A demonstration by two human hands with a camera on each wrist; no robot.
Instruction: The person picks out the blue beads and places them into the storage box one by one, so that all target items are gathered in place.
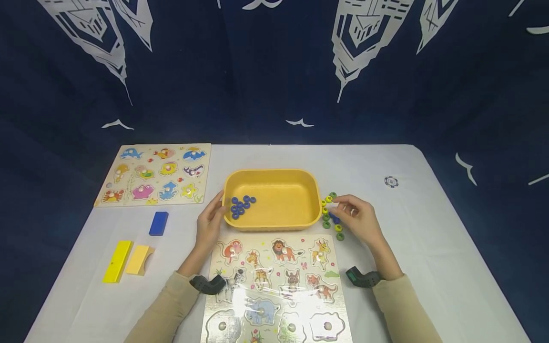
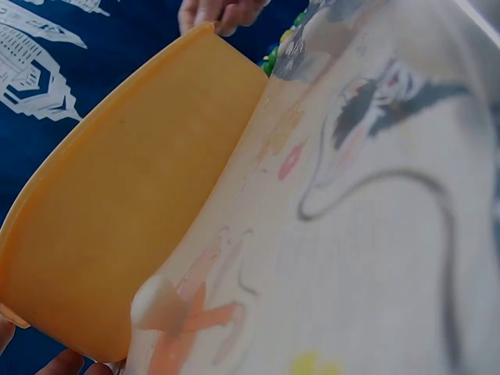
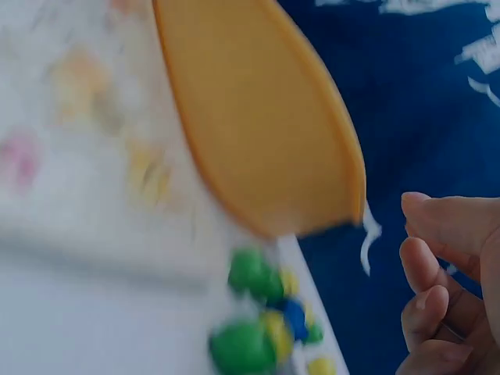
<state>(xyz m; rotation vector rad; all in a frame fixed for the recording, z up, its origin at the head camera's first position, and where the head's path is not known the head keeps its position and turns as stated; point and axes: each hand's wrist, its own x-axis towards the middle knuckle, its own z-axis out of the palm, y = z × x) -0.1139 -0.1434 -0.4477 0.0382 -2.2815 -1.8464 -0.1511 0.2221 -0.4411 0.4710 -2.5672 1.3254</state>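
A yellow plastic tub [image 1: 280, 202] stands mid-table, with several blue beads [image 1: 240, 205] inside at its left end. My left hand [image 1: 209, 221] grips the tub's left rim; in the left wrist view its fingertips [image 2: 62, 363] show at the tub's lower edge. Just off the tub's right end lies a loose cluster of green, yellow and blue beads [image 1: 339, 228]. Over this cluster hovers my right hand [image 1: 358, 220], fingers loosely bent. The right wrist view shows no bead between the right fingertips [image 3: 422, 301], which are apart from the beads [image 3: 246, 344] there.
An animal peg puzzle [image 1: 274, 281] lies in front of the tub. A sea-animal puzzle [image 1: 154, 175] is at the back left, near a blue block [image 1: 158, 223], a yellow block [image 1: 117, 261] and an arched block [image 1: 139, 260]. A chip [image 1: 391, 181] lies back right.
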